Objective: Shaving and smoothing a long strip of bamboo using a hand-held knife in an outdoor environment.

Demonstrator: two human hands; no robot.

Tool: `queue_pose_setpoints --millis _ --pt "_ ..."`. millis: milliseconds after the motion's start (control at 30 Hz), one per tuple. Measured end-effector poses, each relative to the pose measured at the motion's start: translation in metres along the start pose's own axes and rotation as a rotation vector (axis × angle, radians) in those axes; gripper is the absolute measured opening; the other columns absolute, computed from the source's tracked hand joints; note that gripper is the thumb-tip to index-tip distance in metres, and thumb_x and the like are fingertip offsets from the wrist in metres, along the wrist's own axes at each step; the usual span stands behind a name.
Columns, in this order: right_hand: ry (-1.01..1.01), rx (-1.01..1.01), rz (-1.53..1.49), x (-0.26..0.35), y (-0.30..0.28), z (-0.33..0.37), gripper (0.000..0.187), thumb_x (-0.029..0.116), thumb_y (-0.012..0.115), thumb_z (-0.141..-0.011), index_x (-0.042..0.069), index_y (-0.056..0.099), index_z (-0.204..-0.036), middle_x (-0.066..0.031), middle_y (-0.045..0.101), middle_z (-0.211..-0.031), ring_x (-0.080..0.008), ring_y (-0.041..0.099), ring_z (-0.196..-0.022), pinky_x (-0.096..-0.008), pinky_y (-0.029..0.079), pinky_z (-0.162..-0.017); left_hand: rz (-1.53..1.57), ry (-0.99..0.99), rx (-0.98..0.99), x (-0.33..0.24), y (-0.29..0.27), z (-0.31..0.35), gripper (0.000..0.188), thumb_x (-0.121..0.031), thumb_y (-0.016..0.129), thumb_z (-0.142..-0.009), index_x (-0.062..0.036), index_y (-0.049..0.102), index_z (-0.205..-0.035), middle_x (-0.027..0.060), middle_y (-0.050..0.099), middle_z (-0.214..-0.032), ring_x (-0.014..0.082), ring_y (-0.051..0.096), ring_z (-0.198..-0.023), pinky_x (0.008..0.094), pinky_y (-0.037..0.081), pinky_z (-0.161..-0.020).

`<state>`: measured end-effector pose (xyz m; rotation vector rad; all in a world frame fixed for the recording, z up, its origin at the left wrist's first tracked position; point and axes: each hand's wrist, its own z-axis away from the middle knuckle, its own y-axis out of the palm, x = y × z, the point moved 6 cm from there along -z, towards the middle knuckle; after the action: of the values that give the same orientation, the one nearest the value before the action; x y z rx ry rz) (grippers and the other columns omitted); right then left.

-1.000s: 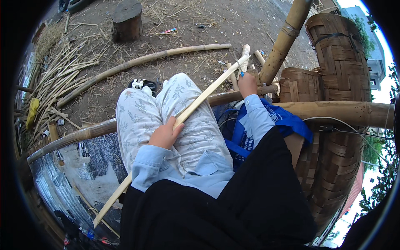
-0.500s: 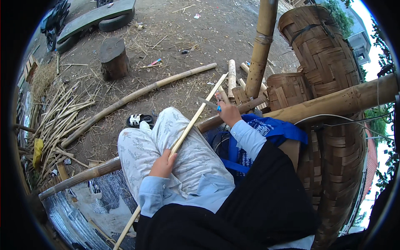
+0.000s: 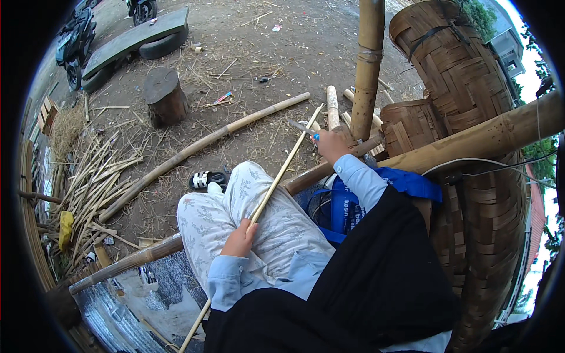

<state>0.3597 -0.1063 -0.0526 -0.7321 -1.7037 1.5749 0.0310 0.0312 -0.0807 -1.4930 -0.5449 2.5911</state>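
Note:
A long, pale bamboo strip [image 3: 281, 175] runs slantwise over my lap, its far end pointing up and away to the right. My left hand [image 3: 239, 240] is wrapped round it above my thigh, and its near end passes under my left sleeve to the lower edge. My right hand [image 3: 333, 146] grips a knife [image 3: 301, 126] whose handle shows a bit of blue. The blade points left and crosses the strip near its far end; whether it touches the wood I cannot tell. Patterned white trousers [image 3: 226, 203] cover my bent legs.
A thick bamboo rail [image 3: 518, 128] and an upright bamboo post [image 3: 368, 65] stand at right, beside woven bamboo rolls [image 3: 459, 65]. A blue bag [image 3: 347, 206] lies by my right arm. Split strips [image 3: 97, 182] are heaped at left. A stump [image 3: 165, 97] stands ahead.
The knife and right hand are now closer to the strip's far end. The strip looks narrower, as if turned in my left hand. The whole view has shifted slightly.

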Motion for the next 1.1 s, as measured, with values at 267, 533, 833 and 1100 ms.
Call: queue_pose_setpoints --millis 267,533,833,1100 --pt "0.091 0.036 -0.019 -0.027 -0.011 -0.013 0.015 0.018 0.053 -0.082 0.005 0.061 -0.081 -0.0173 0.063 -0.071 -0.0347 0.064 -0.068 -0.0461 0.05 -0.062 -0.068 -0.01 -0.008 -0.002 0.003 0.0 0.033 -0.038 0.043 -0.091 -0.006 0.046 -0.093 0.0249 0.056 -0.073 0.0427 0.056 -0.072 0.0453 0.041 -0.062" --pt "0.221 0.028 0.066 -0.076 -0.012 -0.029 0.017 0.022 0.054 -0.082 0.007 0.06 -0.085 -0.019 0.062 -0.069 -0.0338 0.062 -0.068 -0.0466 0.049 -0.062 -0.043 -0.043 0.003 -0.009 0.002 0.003 0.033 -0.038 0.043 -0.091 -0.0055 0.047 -0.092 0.0217 0.054 -0.069 0.0406 0.054 -0.067 0.043 0.041 -0.061" --pt "0.378 0.028 0.054 -0.118 -0.018 -0.021 0.025 0.018 0.05 -0.083 -0.002 0.064 -0.077 -0.0257 0.062 -0.081 -0.0393 0.062 -0.076 -0.0477 0.049 -0.065 0.051 0.034 0.099 0.001 0.006 -0.003 0.032 -0.037 0.043 -0.092 -0.0049 0.047 -0.091 0.017 0.053 -0.068 0.0322 0.055 -0.065 0.0386 0.041 -0.061" --pt "0.385 0.053 -0.099 -0.067 0.033 0.011 0.028 0.025 0.058 -0.079 -0.002 0.064 -0.078 -0.025 0.062 -0.079 -0.041 0.06 -0.078 -0.0485 0.047 -0.071 0.059 -0.027 0.05 0.002 -0.011 0.003 0.033 -0.038 0.043 -0.092 -0.0053 0.049 -0.093 0.0162 0.053 -0.067 0.0304 0.055 -0.065 0.0371 0.042 -0.061"
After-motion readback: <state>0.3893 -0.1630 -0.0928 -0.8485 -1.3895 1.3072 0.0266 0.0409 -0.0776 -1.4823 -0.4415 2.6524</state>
